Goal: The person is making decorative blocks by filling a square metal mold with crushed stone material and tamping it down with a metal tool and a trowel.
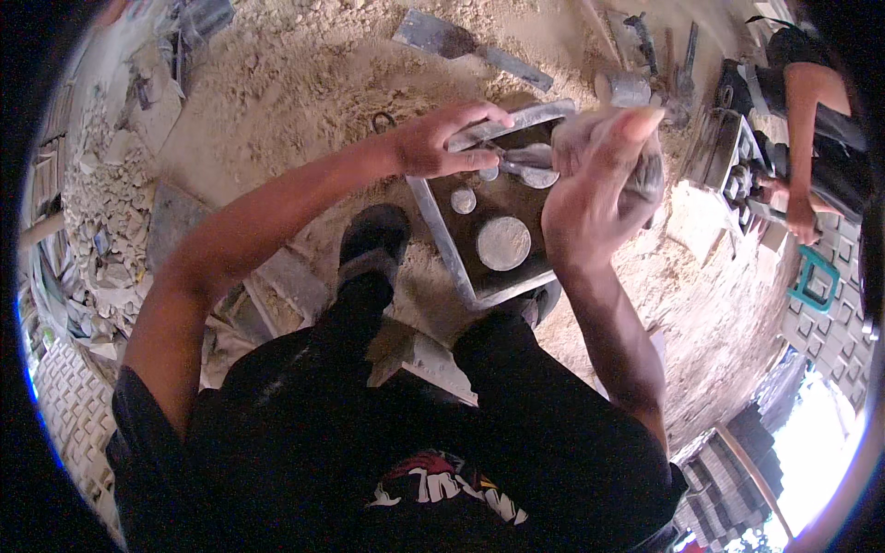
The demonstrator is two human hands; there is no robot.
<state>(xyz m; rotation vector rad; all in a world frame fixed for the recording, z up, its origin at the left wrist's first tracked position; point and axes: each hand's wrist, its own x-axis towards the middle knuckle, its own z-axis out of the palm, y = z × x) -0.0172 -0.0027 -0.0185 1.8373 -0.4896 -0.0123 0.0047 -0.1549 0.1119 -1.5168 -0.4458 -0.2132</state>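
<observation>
A rectangular metal frame (444,238) lies between my feet, filled with dark, sand-like material. Pale round discs are set in its surface: a large one (503,243) nearest me, a small one (463,200) beyond it, and others partly covered by my hands. My left hand (441,143) reaches over the far left corner, fingers apart on either side of the far rim. Over the frame's right side, my right hand (590,198) is raised and motion-blurred, its fingers curled round a grey, rounded, cloth-like bundle (649,180). What the bundle contains is hidden.
Loose tan sand (295,83) surrounds the frame. A flat shovel-like tool (461,46) lies beyond it, with a grey cylinder (622,89) at far right. Rubble (111,221) is heaped at left. Another person's arm (804,138) works over a box at right, near a teal stool (815,278).
</observation>
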